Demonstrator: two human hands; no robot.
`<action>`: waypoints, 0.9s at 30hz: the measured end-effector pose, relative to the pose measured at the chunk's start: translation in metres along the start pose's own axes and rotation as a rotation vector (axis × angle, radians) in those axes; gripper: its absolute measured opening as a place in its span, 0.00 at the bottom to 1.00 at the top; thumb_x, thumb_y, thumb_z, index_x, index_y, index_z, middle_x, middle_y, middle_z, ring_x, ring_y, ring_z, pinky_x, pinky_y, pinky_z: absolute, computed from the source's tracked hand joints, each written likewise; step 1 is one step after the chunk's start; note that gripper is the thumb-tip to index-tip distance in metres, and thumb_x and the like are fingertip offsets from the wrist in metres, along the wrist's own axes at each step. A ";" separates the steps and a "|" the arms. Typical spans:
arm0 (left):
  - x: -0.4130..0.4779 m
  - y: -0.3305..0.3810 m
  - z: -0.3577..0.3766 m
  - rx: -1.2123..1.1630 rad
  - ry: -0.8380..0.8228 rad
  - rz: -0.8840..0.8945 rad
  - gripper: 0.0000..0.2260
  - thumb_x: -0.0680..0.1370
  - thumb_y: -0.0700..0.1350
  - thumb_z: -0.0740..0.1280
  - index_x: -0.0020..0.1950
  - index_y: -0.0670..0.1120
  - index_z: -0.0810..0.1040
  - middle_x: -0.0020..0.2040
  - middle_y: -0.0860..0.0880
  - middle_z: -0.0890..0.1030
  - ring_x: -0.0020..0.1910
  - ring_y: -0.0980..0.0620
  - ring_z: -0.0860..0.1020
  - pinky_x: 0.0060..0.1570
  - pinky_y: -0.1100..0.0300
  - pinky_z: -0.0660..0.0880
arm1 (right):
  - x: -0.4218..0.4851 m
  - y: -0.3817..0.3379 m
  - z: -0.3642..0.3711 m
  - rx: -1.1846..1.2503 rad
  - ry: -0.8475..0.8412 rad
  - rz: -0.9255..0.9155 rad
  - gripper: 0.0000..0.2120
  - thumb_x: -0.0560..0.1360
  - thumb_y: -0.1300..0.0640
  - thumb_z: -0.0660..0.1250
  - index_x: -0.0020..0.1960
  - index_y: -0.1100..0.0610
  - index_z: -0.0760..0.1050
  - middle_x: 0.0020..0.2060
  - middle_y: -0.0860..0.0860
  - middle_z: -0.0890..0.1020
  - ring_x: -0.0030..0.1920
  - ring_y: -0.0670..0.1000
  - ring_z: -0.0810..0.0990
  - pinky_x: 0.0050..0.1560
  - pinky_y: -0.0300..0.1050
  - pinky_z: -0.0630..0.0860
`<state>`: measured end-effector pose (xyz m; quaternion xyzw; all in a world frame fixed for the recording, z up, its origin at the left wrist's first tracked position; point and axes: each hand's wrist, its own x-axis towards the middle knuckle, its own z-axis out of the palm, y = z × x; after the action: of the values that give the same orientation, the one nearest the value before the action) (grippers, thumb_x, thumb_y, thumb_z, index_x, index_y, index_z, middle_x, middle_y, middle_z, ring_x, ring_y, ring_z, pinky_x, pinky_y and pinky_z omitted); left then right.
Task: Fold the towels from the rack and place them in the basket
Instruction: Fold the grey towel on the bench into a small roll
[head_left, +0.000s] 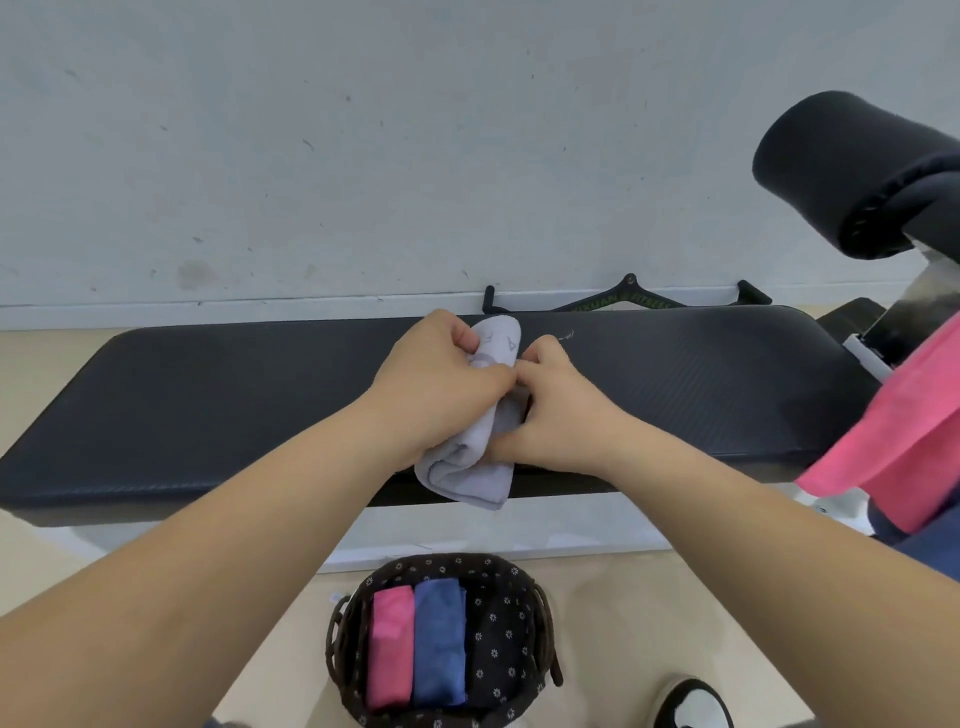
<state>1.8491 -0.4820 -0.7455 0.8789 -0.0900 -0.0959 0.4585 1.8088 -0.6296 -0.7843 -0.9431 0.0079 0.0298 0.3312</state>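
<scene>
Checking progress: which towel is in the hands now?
The grey towel on the bench, gripped by left hand and right hand; the folded pink towel and blue towel lie in the basket.

Soft grey cloth towel (470, 467) on matt ribbed black bench pad (208, 405); woven wicker basket (340, 644)

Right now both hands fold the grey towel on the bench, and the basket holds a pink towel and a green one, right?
Almost. The head view shows the basket holding a pink towel and a blue towel, not green. Left hand and right hand do grip the grey towel on the bench.
</scene>
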 end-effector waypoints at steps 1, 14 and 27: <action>-0.001 0.003 0.003 0.040 0.011 0.034 0.12 0.74 0.50 0.73 0.55 0.49 0.77 0.44 0.51 0.81 0.45 0.54 0.82 0.50 0.53 0.80 | 0.001 0.007 -0.005 0.087 0.023 0.002 0.10 0.65 0.43 0.74 0.41 0.45 0.76 0.49 0.49 0.70 0.42 0.44 0.73 0.43 0.31 0.70; -0.002 -0.002 0.008 0.415 -0.133 0.133 0.16 0.76 0.55 0.70 0.63 0.55 0.76 0.52 0.52 0.78 0.44 0.58 0.76 0.41 0.63 0.72 | -0.008 0.019 -0.015 0.619 0.132 0.296 0.15 0.80 0.49 0.70 0.50 0.62 0.84 0.41 0.58 0.87 0.38 0.53 0.87 0.45 0.47 0.86; -0.083 -0.049 -0.020 -0.315 -0.327 -0.283 0.13 0.74 0.46 0.77 0.58 0.49 0.84 0.49 0.49 0.89 0.49 0.50 0.87 0.50 0.55 0.82 | -0.065 -0.029 0.012 0.627 -0.148 0.212 0.13 0.82 0.52 0.67 0.50 0.62 0.82 0.38 0.53 0.85 0.35 0.51 0.86 0.40 0.47 0.85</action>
<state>1.7778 -0.4187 -0.7677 0.7733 -0.0229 -0.3124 0.5512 1.7443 -0.5996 -0.7715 -0.7844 0.0906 0.1286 0.6000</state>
